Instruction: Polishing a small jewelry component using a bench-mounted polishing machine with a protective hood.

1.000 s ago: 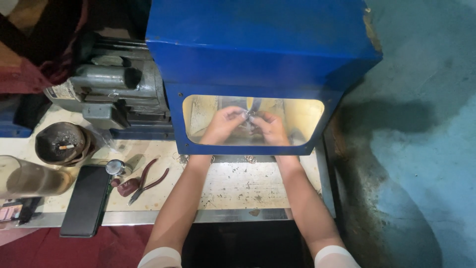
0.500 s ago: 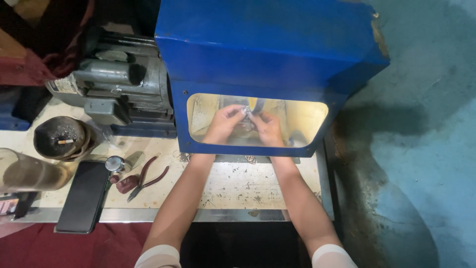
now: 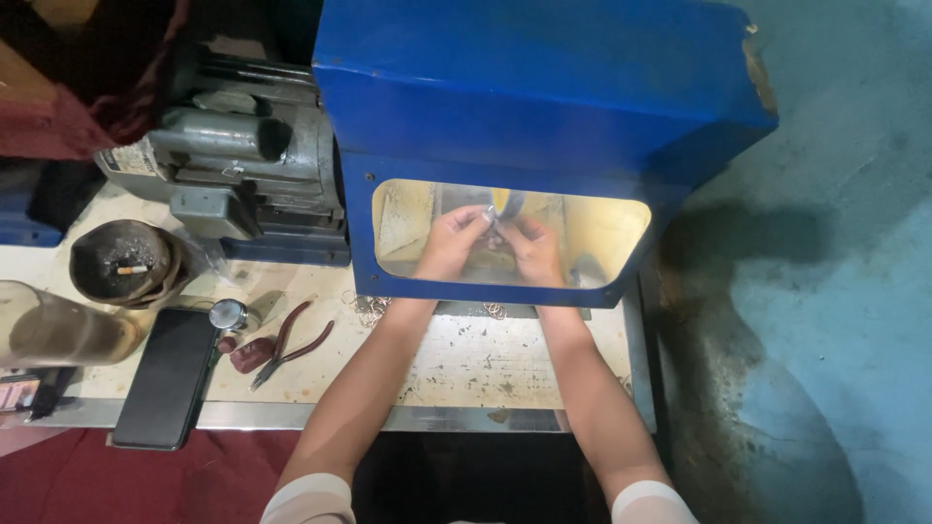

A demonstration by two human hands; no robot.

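Blue metal hood (image 3: 544, 87) covers the far right part of the table (image 3: 456, 354), with a lit opening in its front wall. Grey electric motor (image 3: 233, 160) stands just beside the hood, toward the far left. Both forearms reach from the near edge into the opening. Left hand (image 3: 451, 243) and right hand (image 3: 532, 247) are together inside, fingertips meeting on a small shiny metal piece (image 3: 493, 225); the piece is pinched between both hands, high in the lit space, too small and blurred to say what it is. Dark phone (image 3: 167, 378) lies flat at the near left edge. Round ashtray (image 3: 124, 262) with a cigarette sits left of the motor base. Red-handled pliers (image 3: 289, 344) lie between phone and hood, a small round metal cap (image 3: 229, 314) just beside them. A few thin wire rings (image 3: 371, 309) lie on the table at the hood's front wall.
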